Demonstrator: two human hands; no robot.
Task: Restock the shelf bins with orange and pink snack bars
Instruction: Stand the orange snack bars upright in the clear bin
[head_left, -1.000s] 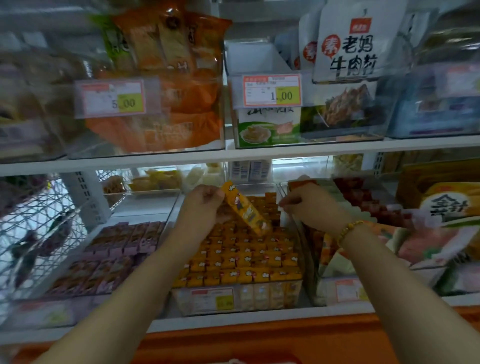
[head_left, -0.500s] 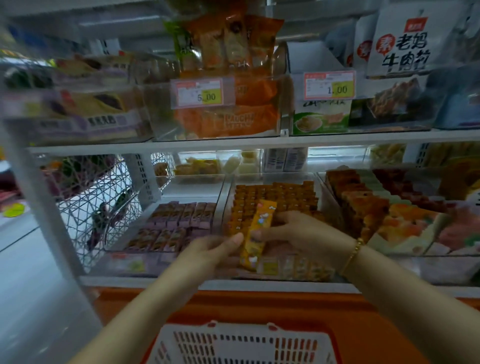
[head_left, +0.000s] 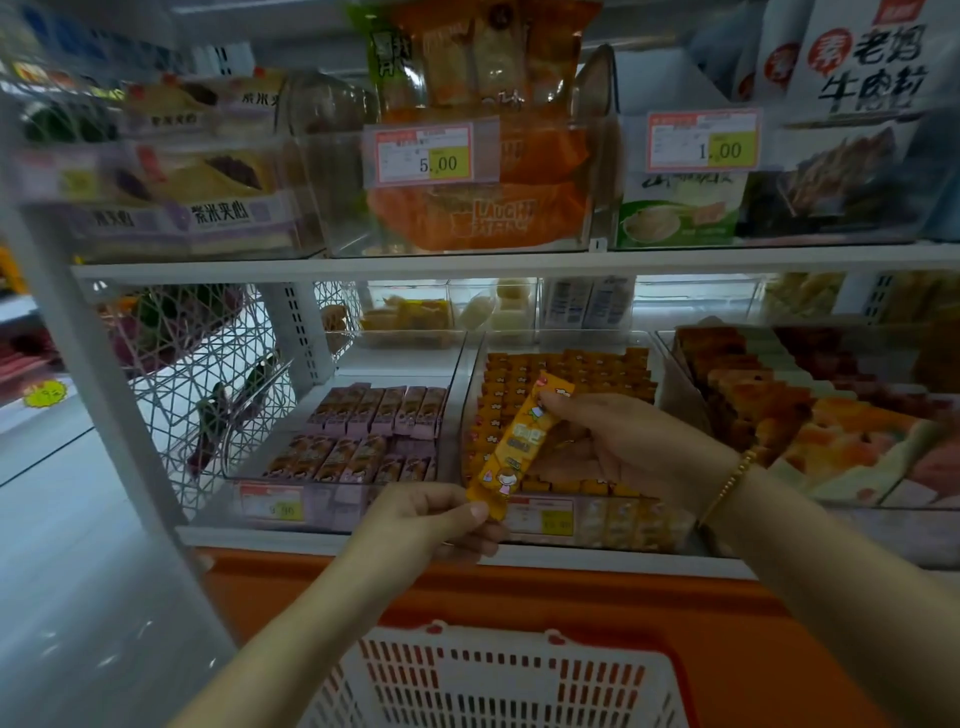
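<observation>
- The orange snack bar (head_left: 511, 449) is at frame centre, tilted with its top end toward the upper right, held in the air over the front of the orange bin (head_left: 618, 525).
- The left hand (head_left: 426, 519) pinches the bar's lower end between thumb and fingers.
- The right hand (head_left: 628, 447) grips the upper end, fingers curled round it (a gold bracelet (head_left: 727, 486) sits on that wrist).
- The orange bin is packed with upright orange bars (head_left: 571, 369), row on row, nearly to its rear wall.
- The pink bin (head_left: 332, 506), just left of it, holds two rows of pink bars (head_left: 384, 410); bare floor shows behind them.
- A clear wall separates the two bins.
- The white rim of the basket (head_left: 498, 636) lies at bottom centre, below both hands.
- Readable writing in the upper frame:
  - price tag (head_left: 431, 153), "5.00";
  - second tag (head_left: 704, 140), "1.00";
  - orange pack (head_left: 493, 215), "LAUGH".
- Tags on the lower bins are too blurred to read.
</observation>
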